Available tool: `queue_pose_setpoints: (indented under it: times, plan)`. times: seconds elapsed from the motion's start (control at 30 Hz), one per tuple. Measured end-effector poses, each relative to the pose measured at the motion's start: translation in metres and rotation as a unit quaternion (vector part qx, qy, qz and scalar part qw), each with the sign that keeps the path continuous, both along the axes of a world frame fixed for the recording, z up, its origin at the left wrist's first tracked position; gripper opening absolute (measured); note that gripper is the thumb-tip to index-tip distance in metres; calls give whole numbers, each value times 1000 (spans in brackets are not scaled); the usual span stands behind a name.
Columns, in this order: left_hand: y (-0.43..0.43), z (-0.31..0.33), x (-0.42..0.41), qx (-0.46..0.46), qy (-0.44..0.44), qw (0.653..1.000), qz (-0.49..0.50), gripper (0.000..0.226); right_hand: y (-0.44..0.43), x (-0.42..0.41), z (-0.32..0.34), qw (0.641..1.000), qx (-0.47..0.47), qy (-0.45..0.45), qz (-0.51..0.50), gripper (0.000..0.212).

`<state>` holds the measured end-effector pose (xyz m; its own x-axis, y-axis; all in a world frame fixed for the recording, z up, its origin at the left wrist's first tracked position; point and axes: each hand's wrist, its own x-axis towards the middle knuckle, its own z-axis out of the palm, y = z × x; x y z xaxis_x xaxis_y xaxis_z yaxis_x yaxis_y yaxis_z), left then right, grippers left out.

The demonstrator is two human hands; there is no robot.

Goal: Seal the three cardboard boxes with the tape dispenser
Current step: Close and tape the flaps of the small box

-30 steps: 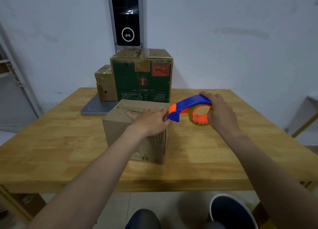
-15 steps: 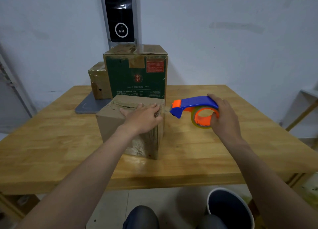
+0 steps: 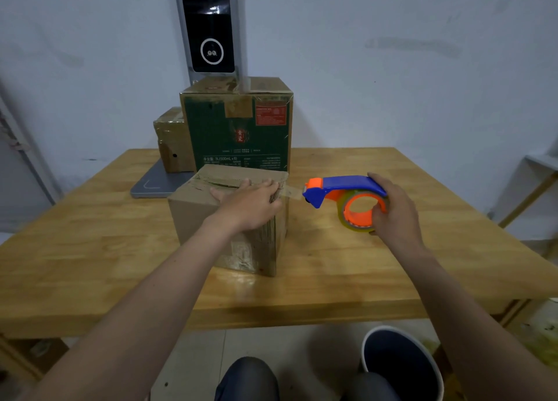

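Observation:
A plain brown cardboard box stands on the wooden table in front of me. My left hand lies flat on its top near the right edge, pressing the tape end down. My right hand grips the blue and orange tape dispenser to the right of the box, held in the air. A short strip of clear tape stretches from the box edge to the dispenser's nose. Behind stands a taller green printed box, and a small brown taped box sits left of it.
A grey flat scale platform lies under the small box at the back. A tall device with a dark screen rises behind the green box. A dark bin with a white rim stands on the floor by my knees.
My right hand has pulled the dispenser to the right, away from the box, drawing out a strip of tape. My left hand has stayed pressed on the box top.

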<state>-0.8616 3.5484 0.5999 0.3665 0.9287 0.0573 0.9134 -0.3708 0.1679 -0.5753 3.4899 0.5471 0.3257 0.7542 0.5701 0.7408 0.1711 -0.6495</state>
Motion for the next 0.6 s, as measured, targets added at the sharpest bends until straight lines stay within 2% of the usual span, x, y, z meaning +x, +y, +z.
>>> queue_pose_setpoints:
  times: [0.3,0.47,0.6]
  plan:
    - [-3,0,0,4,-5,1000,-2,60,2,-1,-1,997,-1,74,22,78]
    - [-4,-1,-2,1,-9,1000,-4,60,4,-6,-7,997,19,70,-10,76]
    - [-5,-1,-2,5,-7,1000,-4,60,0,-8,-11,991,31,127,20,84]
